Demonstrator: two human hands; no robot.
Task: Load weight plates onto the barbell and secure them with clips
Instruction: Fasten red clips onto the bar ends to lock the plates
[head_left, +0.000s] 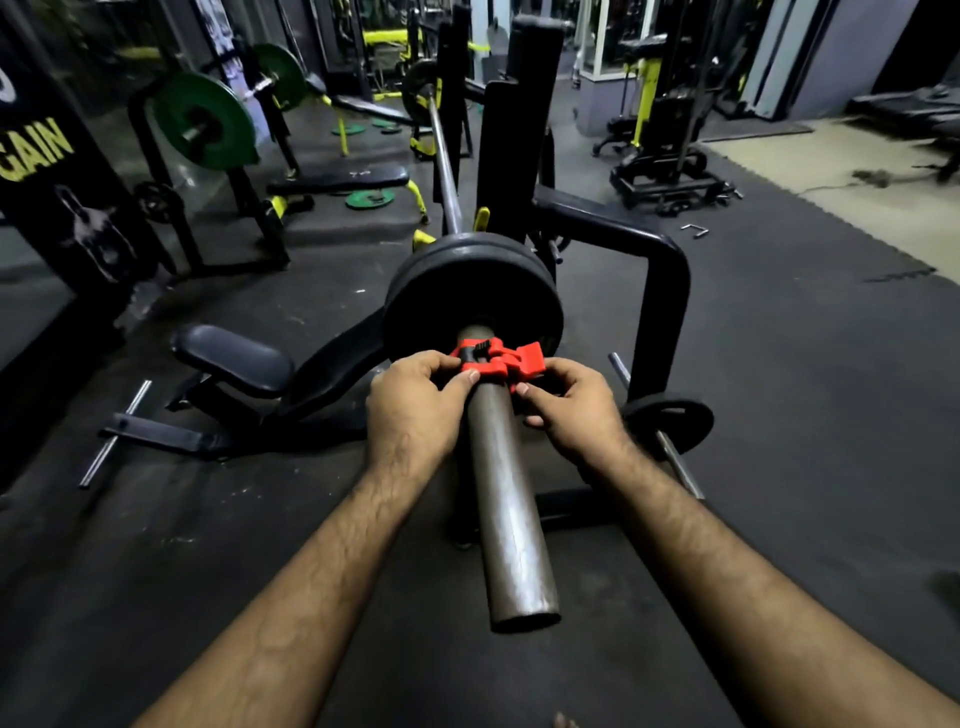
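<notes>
The barbell sleeve (511, 509) points toward me from the middle of the view. Two black weight plates (457, 291) sit on it against the collar. A red clip (498, 361) with a black lever wraps the sleeve just in front of the plates. My left hand (415, 410) pinches the clip's left side. My right hand (571, 410) grips its right side, fingers under the red lever. The far end of the bar (441, 150) runs back over the bench rack.
A black rack frame (660, 291) stands to the right with a small black plate (670, 418) on its peg. A bench seat pad (234, 358) lies left. Green plates (205, 122) hang on another rack at back left. Rubber floor mats surround the area.
</notes>
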